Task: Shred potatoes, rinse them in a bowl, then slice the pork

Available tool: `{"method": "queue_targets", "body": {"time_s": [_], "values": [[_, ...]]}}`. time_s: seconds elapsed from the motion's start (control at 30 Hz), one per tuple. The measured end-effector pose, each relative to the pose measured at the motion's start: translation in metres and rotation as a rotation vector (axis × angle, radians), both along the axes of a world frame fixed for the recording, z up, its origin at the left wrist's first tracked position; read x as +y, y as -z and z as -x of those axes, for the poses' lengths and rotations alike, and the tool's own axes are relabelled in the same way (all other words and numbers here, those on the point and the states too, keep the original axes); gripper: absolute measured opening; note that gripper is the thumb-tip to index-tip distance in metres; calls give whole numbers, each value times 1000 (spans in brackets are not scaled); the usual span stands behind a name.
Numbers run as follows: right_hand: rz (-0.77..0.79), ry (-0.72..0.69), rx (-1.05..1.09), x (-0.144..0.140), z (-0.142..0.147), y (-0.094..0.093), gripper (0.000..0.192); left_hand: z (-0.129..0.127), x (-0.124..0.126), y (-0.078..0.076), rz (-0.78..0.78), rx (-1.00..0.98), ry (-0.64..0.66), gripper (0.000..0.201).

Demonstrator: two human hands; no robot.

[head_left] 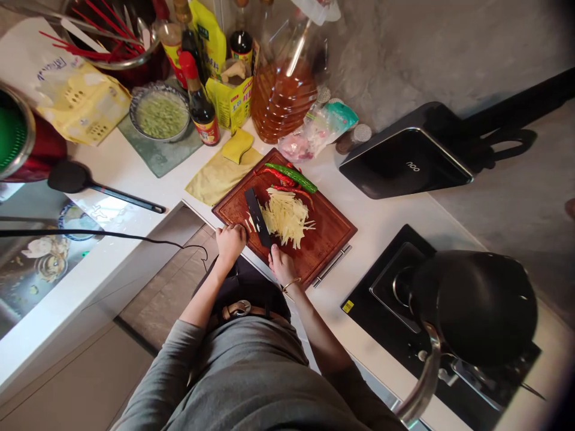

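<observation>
My right hand [281, 264] is closed round the handle of a black-bladed kitchen knife [257, 217]. The blade lies over the wooden cutting board [326, 236], along the left side of a pile of pale julienned strips [287, 218], possibly potato. A few loose strips sit left of the blade. My left hand [231, 242] rests at the board's near left edge with its fingers curled; whatever is under them is hidden. Beyond the pile, a green chili pepper [291, 176] and red chili peppers [281, 177] lie on the board.
Behind the board stand a soy sauce bottle [204, 114], a large oil jug [283, 90] and a bowl of shreds in liquid [159, 112]. A black knife block [406, 158] and a wok [476, 305] on the stove are to the right. A black spatula [108, 187] overhangs the left counter near the sink.
</observation>
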State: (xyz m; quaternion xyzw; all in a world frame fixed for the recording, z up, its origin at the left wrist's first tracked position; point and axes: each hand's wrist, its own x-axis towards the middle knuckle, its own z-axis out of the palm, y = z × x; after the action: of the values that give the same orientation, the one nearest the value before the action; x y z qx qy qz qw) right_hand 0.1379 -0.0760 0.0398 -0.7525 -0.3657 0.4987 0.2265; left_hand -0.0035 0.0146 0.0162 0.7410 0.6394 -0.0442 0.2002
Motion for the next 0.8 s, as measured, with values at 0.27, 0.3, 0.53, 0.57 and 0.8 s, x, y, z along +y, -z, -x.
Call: {"method": "queue_targets", "body": {"time_s": [0.27, 0.3, 0.53, 0.57, 0.8], "values": [[-18, -274, -252, -4, 4, 5, 63, -1, 1, 0, 58, -19, -68, 29], [-6, -298, -279, -5, 4, 5, 61, -2, 2, -1, 71, -19, -70, 29], [38, -364, -330, -6, 2, 3, 55, -3, 8, -2, 129, -22, -112, 29], [37, -361, -321, -7, 1, 3, 55, -2, 8, -1, 136, -28, -119, 29], [56, -345, -281, -7, 3, 1, 55, 1, 10, -1, 176, -81, -156, 28]]}}
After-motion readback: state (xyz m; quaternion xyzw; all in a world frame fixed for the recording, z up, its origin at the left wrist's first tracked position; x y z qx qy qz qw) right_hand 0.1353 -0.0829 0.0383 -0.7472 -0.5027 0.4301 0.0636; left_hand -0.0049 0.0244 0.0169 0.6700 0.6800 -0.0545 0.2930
